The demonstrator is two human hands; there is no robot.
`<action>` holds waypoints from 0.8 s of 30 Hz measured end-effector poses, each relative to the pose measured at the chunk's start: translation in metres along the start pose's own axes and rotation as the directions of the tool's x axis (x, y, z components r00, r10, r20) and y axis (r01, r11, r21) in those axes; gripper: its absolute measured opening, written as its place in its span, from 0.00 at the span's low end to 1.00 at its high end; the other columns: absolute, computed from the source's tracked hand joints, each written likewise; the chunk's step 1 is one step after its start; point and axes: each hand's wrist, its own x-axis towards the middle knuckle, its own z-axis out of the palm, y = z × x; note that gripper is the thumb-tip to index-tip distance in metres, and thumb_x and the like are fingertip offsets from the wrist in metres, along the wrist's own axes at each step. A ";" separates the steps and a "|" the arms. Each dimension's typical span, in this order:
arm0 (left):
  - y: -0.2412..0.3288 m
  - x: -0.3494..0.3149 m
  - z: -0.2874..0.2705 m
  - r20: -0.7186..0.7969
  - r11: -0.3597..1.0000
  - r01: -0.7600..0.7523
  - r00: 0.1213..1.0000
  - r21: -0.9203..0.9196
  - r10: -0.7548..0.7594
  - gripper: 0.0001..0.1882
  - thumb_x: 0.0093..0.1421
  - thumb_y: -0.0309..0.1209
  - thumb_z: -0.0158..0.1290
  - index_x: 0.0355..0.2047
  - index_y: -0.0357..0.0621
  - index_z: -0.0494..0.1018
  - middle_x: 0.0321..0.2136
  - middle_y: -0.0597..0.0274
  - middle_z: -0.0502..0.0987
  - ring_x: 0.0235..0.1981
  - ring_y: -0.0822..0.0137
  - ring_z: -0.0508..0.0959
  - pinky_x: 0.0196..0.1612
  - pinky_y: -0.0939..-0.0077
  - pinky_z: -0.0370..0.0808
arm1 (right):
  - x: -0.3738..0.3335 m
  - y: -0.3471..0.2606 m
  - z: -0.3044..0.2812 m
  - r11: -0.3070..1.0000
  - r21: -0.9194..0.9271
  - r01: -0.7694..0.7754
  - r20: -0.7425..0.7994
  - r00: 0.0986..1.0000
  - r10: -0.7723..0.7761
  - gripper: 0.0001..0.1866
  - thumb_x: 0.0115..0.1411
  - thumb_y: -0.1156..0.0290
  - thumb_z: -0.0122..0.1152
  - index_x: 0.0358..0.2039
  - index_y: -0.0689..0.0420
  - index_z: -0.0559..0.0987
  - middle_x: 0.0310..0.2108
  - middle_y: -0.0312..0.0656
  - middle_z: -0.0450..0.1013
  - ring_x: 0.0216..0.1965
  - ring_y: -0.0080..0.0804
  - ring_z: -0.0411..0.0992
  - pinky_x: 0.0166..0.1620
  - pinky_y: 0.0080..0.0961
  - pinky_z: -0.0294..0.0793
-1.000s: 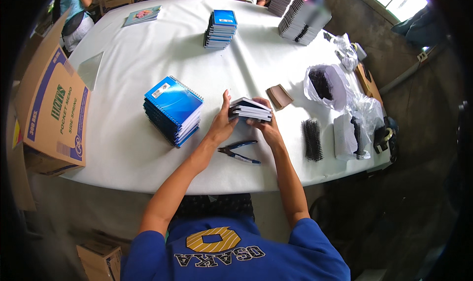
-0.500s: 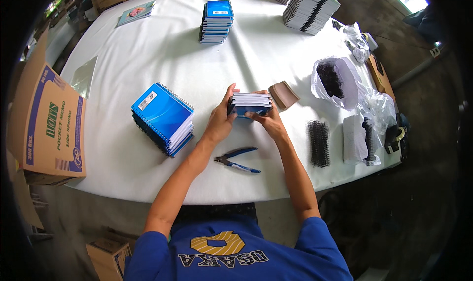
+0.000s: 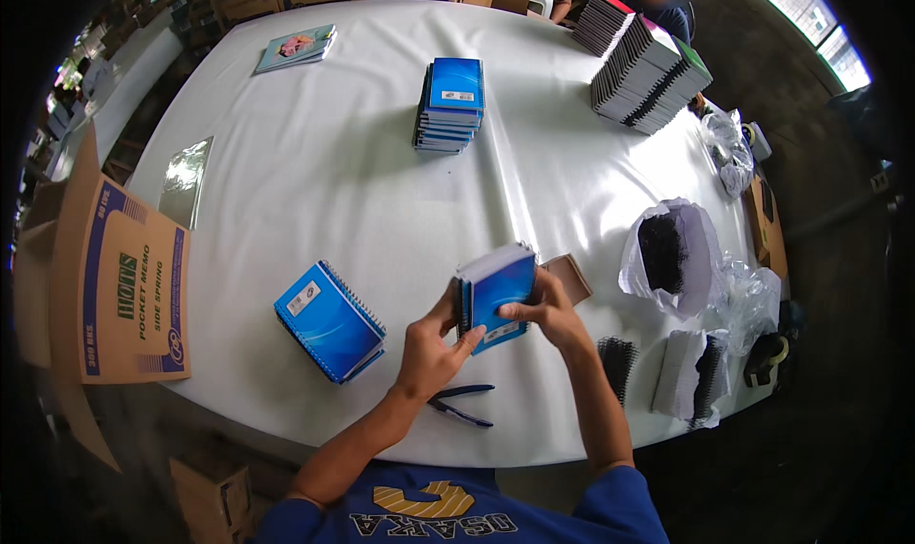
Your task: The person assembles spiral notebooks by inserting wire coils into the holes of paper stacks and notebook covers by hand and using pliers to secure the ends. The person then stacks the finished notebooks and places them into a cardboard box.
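Both my hands hold a small stack of blue spiral notebooks (image 3: 500,291), tilted up off the table. My left hand (image 3: 434,353) grips the spiral side and lower corner, thumb on the front cover. From the right, my right hand (image 3: 553,310) wraps the stack with its thumb pressed on the cover. Beneath my left wrist lie blue-handled cutting pliers (image 3: 464,406), partly hidden. A larger pile of blue spiral notebooks (image 3: 332,320) sits to the left. Behind my right hand is a brown cardboard piece (image 3: 569,279), partly covered.
Another blue notebook stack (image 3: 451,105) stands farther back. Black spiral coils (image 3: 619,368) and an open bag of black pieces (image 3: 662,248) lie right. Tall notebook stacks (image 3: 648,77) stand far right, near a person (image 3: 672,0). An open cardboard box (image 3: 133,287) borders the left.
The held stack has turned from edge-on to showing its blue cover, and my hands have shifted their grip around it. The whole view has tilted, so the table sits lower.
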 end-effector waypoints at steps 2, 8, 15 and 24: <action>0.042 0.025 -0.014 0.000 0.972 0.061 0.998 -0.226 -0.062 0.39 0.56 0.25 0.60 0.66 0.41 0.54 0.49 0.49 0.75 0.47 0.59 0.78 0.51 0.66 0.75 | 0.012 -0.054 0.001 0.999 -0.020 -0.051 0.038 0.998 0.052 0.36 0.40 0.66 0.77 0.49 0.65 0.74 0.37 0.45 0.77 0.41 0.33 0.75 0.49 0.28 0.72; 0.102 0.108 -0.053 0.047 0.787 0.259 0.958 -0.559 -0.282 0.42 0.53 0.34 0.64 0.66 0.49 0.55 0.50 0.55 0.72 0.48 0.59 0.75 0.46 0.60 0.77 | 0.084 -0.149 -0.015 0.969 -0.246 -0.009 0.158 0.986 0.050 0.36 0.42 0.58 0.74 0.49 0.66 0.74 0.37 0.49 0.76 0.38 0.35 0.75 0.45 0.28 0.73; 0.099 0.201 -0.051 -0.289 0.740 -0.058 0.939 -0.670 -0.188 0.42 0.56 0.36 0.62 0.67 0.55 0.53 0.55 0.58 0.68 0.54 0.62 0.70 0.49 0.59 0.73 | 0.155 -0.128 -0.005 0.901 0.417 0.120 -0.070 0.993 -0.100 0.23 0.63 0.64 0.57 0.53 0.67 0.69 0.47 0.50 0.72 0.47 0.38 0.74 0.52 0.37 0.74; 0.057 0.250 -0.086 0.035 0.572 0.143 0.980 -0.808 -0.195 0.34 0.65 0.41 0.49 0.65 0.39 0.49 0.64 0.58 0.56 0.66 0.56 0.57 0.64 0.49 0.61 | 0.347 -0.216 -0.111 0.787 -0.598 0.151 0.311 0.949 0.054 0.34 0.50 0.64 0.67 0.55 0.71 0.70 0.43 0.52 0.76 0.41 0.39 0.75 0.48 0.33 0.76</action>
